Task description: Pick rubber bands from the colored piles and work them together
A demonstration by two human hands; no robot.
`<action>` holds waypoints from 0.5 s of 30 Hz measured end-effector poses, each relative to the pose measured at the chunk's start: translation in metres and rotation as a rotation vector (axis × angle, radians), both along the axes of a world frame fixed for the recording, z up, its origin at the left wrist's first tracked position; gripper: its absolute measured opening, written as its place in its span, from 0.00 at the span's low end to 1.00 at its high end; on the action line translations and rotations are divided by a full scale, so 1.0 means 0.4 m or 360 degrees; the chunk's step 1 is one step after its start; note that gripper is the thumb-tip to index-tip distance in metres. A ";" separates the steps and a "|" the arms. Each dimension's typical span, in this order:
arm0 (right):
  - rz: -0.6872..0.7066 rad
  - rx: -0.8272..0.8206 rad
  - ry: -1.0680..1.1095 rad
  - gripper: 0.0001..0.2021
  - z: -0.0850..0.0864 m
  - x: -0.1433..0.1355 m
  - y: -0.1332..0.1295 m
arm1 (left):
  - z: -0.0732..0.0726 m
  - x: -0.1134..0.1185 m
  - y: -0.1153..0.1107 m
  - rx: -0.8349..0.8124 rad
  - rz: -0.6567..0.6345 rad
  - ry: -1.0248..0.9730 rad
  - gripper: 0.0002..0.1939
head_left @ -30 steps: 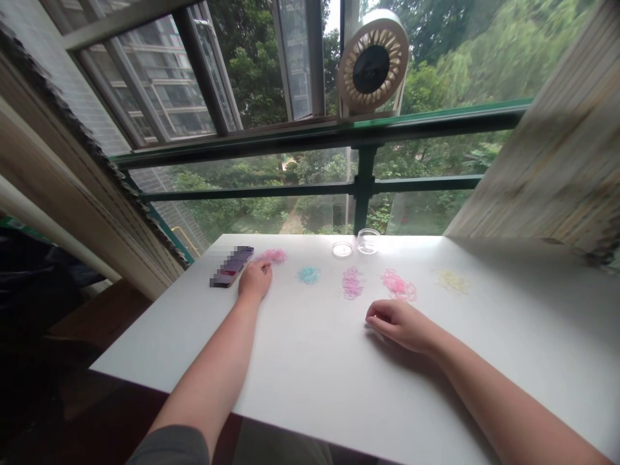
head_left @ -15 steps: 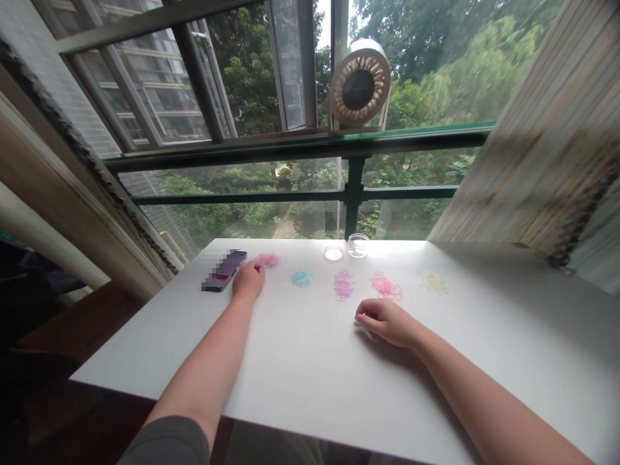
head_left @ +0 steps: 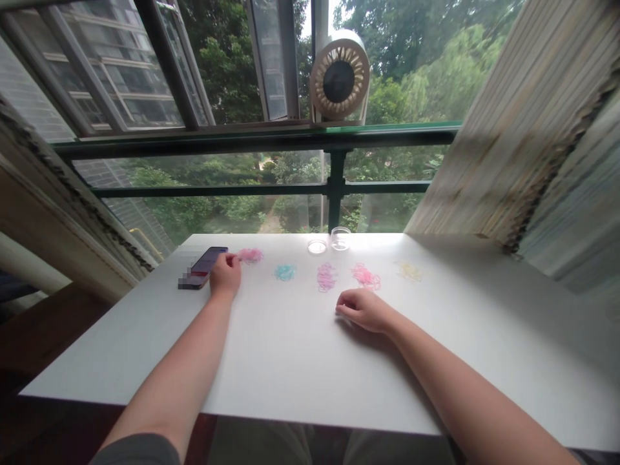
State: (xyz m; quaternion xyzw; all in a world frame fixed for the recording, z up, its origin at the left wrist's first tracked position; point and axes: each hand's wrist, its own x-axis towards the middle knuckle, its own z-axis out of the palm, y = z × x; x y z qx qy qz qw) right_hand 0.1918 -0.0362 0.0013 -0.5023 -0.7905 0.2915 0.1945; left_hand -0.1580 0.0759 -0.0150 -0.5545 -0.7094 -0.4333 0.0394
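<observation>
My left hand (head_left: pixel 225 274) is closed beside the right edge of a phone (head_left: pixel 209 266), near a pink-purple pile of small bands (head_left: pixel 250 256); what its fingers pinch, if anything, is too small to name. My right hand (head_left: pixel 361 309) rests on the white table with fingers curled together, and what lies within them is hidden. Just beyond it sit a bright pink pile (head_left: pixel 366 276) and a purple pile (head_left: pixel 326 278). A teal pile (head_left: pixel 285 272) lies between my hands, and a pale yellow one (head_left: pixel 409 270) is farther right.
A clear round container (head_left: pixel 340 239) and a clear lid (head_left: pixel 317 247) stand near the far edge of the white table (head_left: pixel 271 361). Behind them are a green railing (head_left: pixel 334 187) and a round fan (head_left: pixel 339 81). Curtains hang at both sides.
The view has shifted, so the table's contents appear farther left. My left hand has turned slightly, with its fingertips now pinched near the phone's upper right side. My right hand stays curled on the table.
</observation>
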 end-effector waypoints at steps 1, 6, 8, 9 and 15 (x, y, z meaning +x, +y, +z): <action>0.0000 0.0014 -0.0013 0.08 0.000 -0.001 0.000 | 0.001 0.000 0.000 0.0017 0.0007 -0.0016 0.10; -0.0005 0.0018 -0.0057 0.08 0.004 -0.003 0.000 | 0.003 -0.006 0.002 0.0062 0.0034 -0.0062 0.10; -0.0010 -0.0001 -0.0055 0.08 0.006 -0.002 -0.001 | 0.003 -0.008 0.003 0.0054 0.0032 -0.0072 0.10; -0.0013 -0.0006 -0.0053 0.08 0.007 -0.002 -0.002 | 0.002 -0.009 0.004 0.0045 0.0026 -0.0076 0.10; -0.0025 -0.0015 -0.0053 0.08 0.010 -0.002 -0.004 | 0.001 -0.008 0.003 0.0005 -0.0010 -0.0102 0.10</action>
